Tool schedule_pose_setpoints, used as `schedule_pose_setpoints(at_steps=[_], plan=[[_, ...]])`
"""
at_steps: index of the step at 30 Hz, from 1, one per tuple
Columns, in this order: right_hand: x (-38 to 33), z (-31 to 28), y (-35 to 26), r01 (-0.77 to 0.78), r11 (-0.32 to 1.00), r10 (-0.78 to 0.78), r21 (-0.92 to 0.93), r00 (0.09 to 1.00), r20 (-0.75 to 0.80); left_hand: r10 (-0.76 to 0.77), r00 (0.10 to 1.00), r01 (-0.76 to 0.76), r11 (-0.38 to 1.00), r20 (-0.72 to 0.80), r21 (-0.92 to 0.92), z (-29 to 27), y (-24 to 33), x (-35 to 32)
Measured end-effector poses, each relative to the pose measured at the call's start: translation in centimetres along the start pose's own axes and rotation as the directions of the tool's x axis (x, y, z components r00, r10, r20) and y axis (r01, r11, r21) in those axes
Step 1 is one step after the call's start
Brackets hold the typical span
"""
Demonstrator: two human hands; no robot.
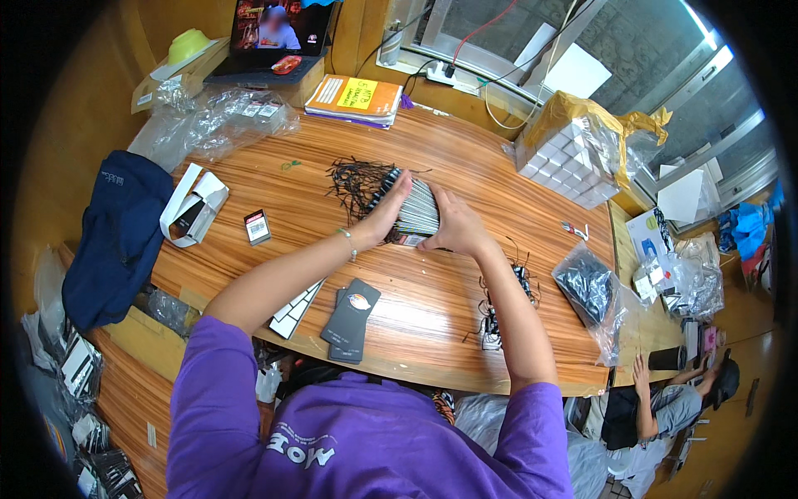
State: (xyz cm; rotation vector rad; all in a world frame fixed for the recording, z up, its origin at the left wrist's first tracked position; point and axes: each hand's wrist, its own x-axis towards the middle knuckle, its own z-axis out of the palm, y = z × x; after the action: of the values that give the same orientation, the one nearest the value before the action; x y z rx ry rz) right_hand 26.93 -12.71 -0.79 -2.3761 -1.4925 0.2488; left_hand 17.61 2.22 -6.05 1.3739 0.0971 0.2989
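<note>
A thick stack of hang tags (417, 213) stands on the wooden table in front of me, its edges showing as many thin pale layers. Black tag strings (351, 185) spill from its left side in a loose tangle. My left hand (387, 211) presses against the stack's left side, fingers stretched upward. On the opposite side my right hand (459, 222) holds it, the thumb at the near edge. Between them the two hands squeeze the stack together. Beside my right forearm lies another heap of black-strung tags (492, 320), partly hidden by the arm.
Dark grey cards (351, 323) and white cards (294, 313) lie near the front edge. Rightward are a plastic bag of black strings (587, 284) and wrapped white boxes (570, 160). A navy bag (112, 237), notebooks (353, 100) and laptop (266, 71) stand leftward. Another person (665, 407) sits right.
</note>
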Motion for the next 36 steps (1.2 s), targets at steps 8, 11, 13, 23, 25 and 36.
schedule_pose_setpoints(at_steps=[8,11,13,23,25,36], plan=[[0.3,0.1,-0.3,-0.023,0.998,0.026,-0.061,0.998,0.052,-0.04,0.999,0.04,0.999,0.026,-0.002,-0.4,-0.4,1.3],[0.3,0.0,-0.7,-0.042,0.997,0.047,-0.07,0.996,0.076,-0.062,0.998,0.064,0.997,0.034,-0.054,-0.1,-0.1,0.9],[0.3,-0.3,-1.1,-0.055,0.996,0.061,-0.067,0.993,0.097,-0.065,0.996,0.066,0.998,0.058,-0.013,-0.1,-0.1,0.6],[0.0,0.1,-0.2,-0.05,0.998,0.052,-0.031,0.997,0.05,0.266,0.961,-0.257,0.763,0.076,0.594,0.7,-1.6,1.3],[0.0,-0.1,-0.3,-0.072,0.997,0.075,-0.033,0.994,0.078,0.272,0.959,-0.267,0.764,0.081,0.587,0.5,-1.6,1.2],[-0.4,-0.5,-0.5,-0.096,0.995,0.097,-0.016,0.992,0.086,-0.127,0.831,-0.511,0.212,0.542,0.833,-1.2,3.9,1.9]])
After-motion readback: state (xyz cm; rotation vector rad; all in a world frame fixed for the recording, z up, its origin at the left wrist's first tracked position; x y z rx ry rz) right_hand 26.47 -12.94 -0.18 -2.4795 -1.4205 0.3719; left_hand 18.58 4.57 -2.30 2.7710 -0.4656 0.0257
